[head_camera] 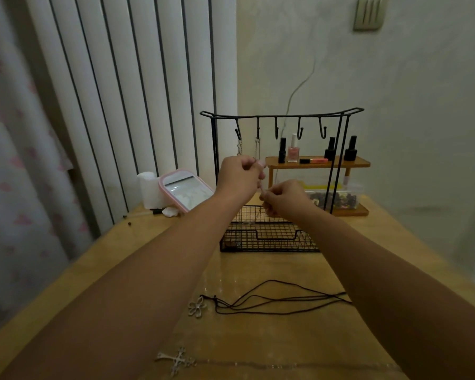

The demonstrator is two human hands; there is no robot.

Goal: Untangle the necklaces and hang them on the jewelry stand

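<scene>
Necklace chain (pixel 260 187) runs steeply up-down before the jewelry stand (pixel 281 116), pinched between my left hand (pixel 240 175) above and right hand (pixel 284 200) below.

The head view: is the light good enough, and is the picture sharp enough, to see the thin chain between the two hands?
In the head view the room is dim and flatly lit; the left hand and right hand are slightly soft, so the chain they pinch shows only faintly. The wide lens bends the curtain at the edge. The glossy table carries mild glare near the black cord necklace.
</scene>
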